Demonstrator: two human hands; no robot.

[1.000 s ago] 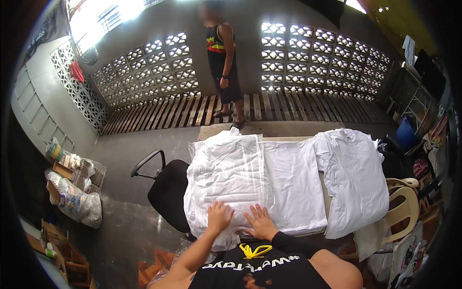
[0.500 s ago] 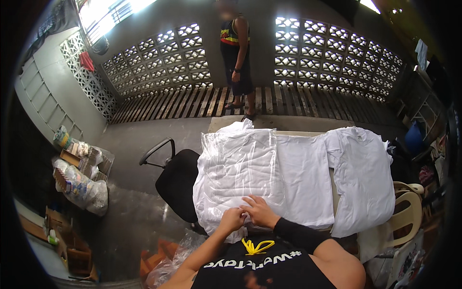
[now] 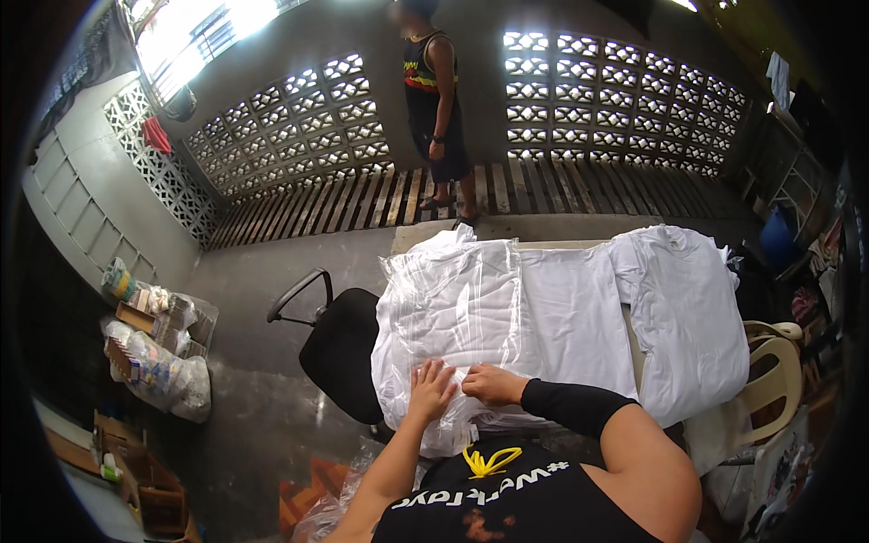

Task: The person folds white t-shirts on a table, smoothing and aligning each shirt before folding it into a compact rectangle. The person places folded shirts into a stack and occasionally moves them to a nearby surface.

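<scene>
Well, left hand (image 3: 431, 391) on clear plastic (image 3: 457, 312)

On one table (image 3: 566, 244): one clear plastic bag (image 3: 457, 303) and three side-by-side sections of white garments (image 3: 683, 312), layers too overlapped to count; around it, one black office chair (image 3: 337, 348) left, at least one beige plastic chair (image 3: 769, 400) right, one standing person (image 3: 436, 104) far, three breeze-block panels (image 3: 623, 107)

Bagged bundle (image 3: 462, 294) left and shirt (image 3: 683, 299) right on the table (image 3: 563, 243), chair (image 3: 339, 348) to its left, person (image 3: 433, 113) behind.
</scene>
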